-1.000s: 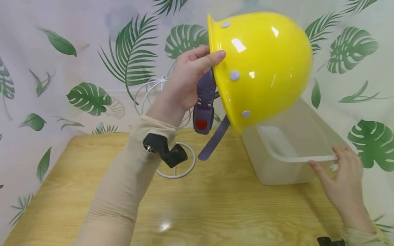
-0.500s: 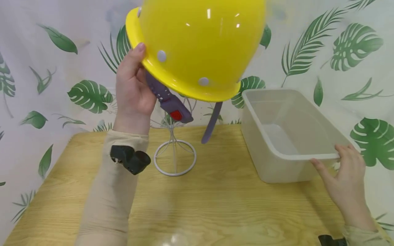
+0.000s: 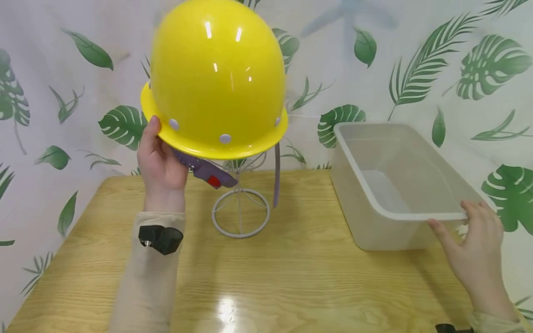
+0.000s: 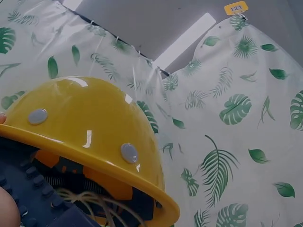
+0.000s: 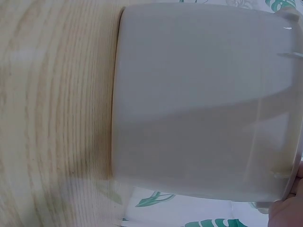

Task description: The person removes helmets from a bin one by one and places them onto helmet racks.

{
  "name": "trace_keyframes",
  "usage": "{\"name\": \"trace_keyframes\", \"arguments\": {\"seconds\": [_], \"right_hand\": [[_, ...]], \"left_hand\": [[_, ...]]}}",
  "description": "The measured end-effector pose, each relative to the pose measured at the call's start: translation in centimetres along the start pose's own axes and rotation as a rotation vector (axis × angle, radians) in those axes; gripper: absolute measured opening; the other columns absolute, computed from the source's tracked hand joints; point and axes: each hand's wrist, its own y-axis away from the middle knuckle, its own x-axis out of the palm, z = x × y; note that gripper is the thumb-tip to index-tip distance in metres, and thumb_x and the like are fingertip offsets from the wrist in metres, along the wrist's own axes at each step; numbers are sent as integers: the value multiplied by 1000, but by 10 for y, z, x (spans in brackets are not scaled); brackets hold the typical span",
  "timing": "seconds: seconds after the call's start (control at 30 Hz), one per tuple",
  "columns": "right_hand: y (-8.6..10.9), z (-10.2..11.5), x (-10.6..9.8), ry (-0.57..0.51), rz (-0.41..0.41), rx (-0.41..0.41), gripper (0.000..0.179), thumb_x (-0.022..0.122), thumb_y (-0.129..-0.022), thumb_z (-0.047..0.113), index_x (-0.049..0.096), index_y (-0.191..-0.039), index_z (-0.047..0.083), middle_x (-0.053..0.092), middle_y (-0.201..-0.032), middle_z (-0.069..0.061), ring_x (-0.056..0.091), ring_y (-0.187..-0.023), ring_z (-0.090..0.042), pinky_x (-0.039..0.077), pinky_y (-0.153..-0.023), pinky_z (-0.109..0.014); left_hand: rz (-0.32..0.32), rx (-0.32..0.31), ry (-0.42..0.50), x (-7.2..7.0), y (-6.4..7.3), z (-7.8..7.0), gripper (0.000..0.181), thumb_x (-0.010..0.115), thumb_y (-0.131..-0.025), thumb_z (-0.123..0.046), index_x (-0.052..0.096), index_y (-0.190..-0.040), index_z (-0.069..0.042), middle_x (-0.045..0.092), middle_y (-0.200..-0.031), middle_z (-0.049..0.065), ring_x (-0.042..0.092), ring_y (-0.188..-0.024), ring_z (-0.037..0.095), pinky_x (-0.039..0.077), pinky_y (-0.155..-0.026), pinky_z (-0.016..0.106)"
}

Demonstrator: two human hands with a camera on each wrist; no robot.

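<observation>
In the head view a yellow hard hat (image 3: 220, 83) is held up, dome on top, by my left hand (image 3: 162, 169). The thumb lies on the brim's left side; the other fingers go out of sight under it. A purple strap with a red-marked part (image 3: 214, 179) hangs below the brim. Directly beneath is a white wire stand (image 3: 240, 236), its top hidden by the hat; in the left wrist view wires (image 4: 94, 201) show inside the shell. My right hand (image 3: 479, 254) grips the near right rim of a whitish plastic bin (image 3: 395, 216).
The bin stands on the right of the wooden table (image 3: 291, 277). A leaf-patterned curtain (image 3: 316, 55) hangs behind the table and at both sides. Bare table top lies in front of the stand.
My left hand has carried the hard hat left from above the bin, turned it dome up, and lowered it over the wire stand. The right hand has stayed on the bin's rim.
</observation>
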Motion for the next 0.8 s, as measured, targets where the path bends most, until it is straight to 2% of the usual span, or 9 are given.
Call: {"name": "trace_keyframes", "arguments": {"seconds": [0.07, 0.17, 0.33, 0.5, 0.57, 0.67, 0.8], "right_hand": [[0, 0, 0, -1, 0, 0, 73, 67, -90, 31, 34, -136, -15, 35, -131, -40, 14, -138, -45, -1, -113, -53], [0, 1, 0, -6, 6, 7, 73, 66, -90, 31, 33, -137, -15, 35, -132, -40, 13, -138, -44, -2, -113, -53], [0, 2, 0, 0, 4, 6, 73, 66, -90, 31, 34, -137, -15, 36, -132, -39, 14, -138, -43, -1, -113, -52], [0, 1, 0, 4, 12, 14, 73, 65, -91, 30, 32, -137, -15, 34, -134, -39, 12, -139, -43, -2, -113, -53], [0, 2, 1, 3, 13, 16, 73, 66, -91, 30, 32, -138, -15, 34, -134, -39, 12, -139, -43, -3, -113, -53], [1, 2, 1, 5, 2, 13, 73, 66, -90, 31, 34, -137, -15, 36, -133, -39, 13, -139, -42, -2, -113, -51], [1, 2, 1, -5, -23, -3, 72, 67, -90, 31, 36, -135, -15, 38, -128, -40, 16, -138, -42, 0, -113, -50]], "left_hand": [[-17, -22, 25, -10, 4, -4, 53, 56, -90, 4, 35, -139, 5, 54, -122, 20, 55, -113, 32, 35, -107, 37], [-47, -32, -4, -23, 11, -7, 56, 55, -92, 2, 32, -143, 3, 54, -124, 20, 54, -115, 30, 35, -106, 36], [-57, -47, -95, -40, 22, -6, 46, 53, -95, -2, 36, -138, 5, 55, -123, 19, 55, -114, 28, 40, -103, 35], [-124, -50, -68, -55, 31, -6, 39, 54, -96, -5, 43, -133, 4, 57, -122, 17, 57, -112, 27, 42, -101, 34], [-140, -74, -71, -60, 34, -7, 36, 53, -97, -8, 46, -130, 3, 59, -120, 15, 58, -111, 26, 44, -98, 33], [-149, -117, -118, -66, 37, -8, 32, 48, -100, -13, 48, -128, 2, 60, -120, 13, 58, -110, 24, 46, -95, 32], [-142, -155, -259, -70, 37, -11, 32, 42, -102, -16, 47, -129, 1, 59, -120, 11, 58, -109, 21, 47, -94, 30]]}}
